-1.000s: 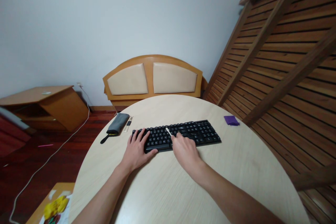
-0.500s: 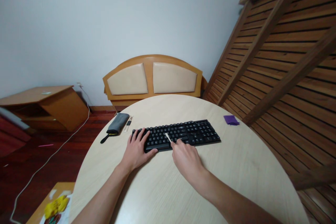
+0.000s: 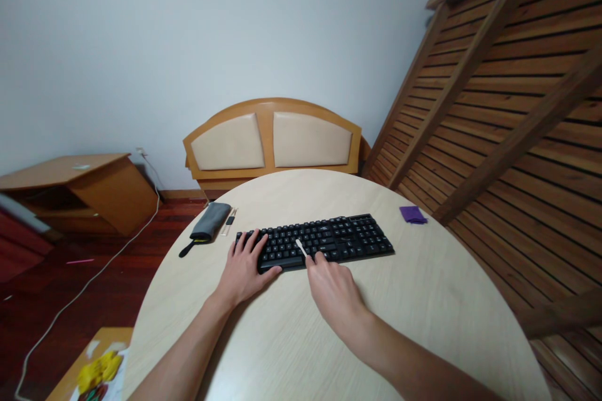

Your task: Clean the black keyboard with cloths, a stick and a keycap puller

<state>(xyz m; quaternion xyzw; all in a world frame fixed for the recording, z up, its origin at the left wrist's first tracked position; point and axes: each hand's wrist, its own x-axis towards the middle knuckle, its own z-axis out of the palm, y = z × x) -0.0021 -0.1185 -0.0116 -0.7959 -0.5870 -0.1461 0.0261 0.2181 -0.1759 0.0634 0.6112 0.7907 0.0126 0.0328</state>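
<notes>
A black keyboard lies on the round pale wooden table. My left hand rests with spread fingers on the keyboard's left end, its thumb along the front edge; the keys beneath it are hidden. Pinched in my right hand is a white cotton swab, its tip on or just over the keys near the middle. The lower part of the swab is hidden by my fingers.
At the table's left stands a grey pouch with a black loop, beside thin sticks and a small black piece. A folded purple cloth lies at the right. Beyond are a headboard and a slatted wooden frame.
Both hands stay in nearly the same places, with the swab tip at about the same keys. The whole view has shifted very slightly.
</notes>
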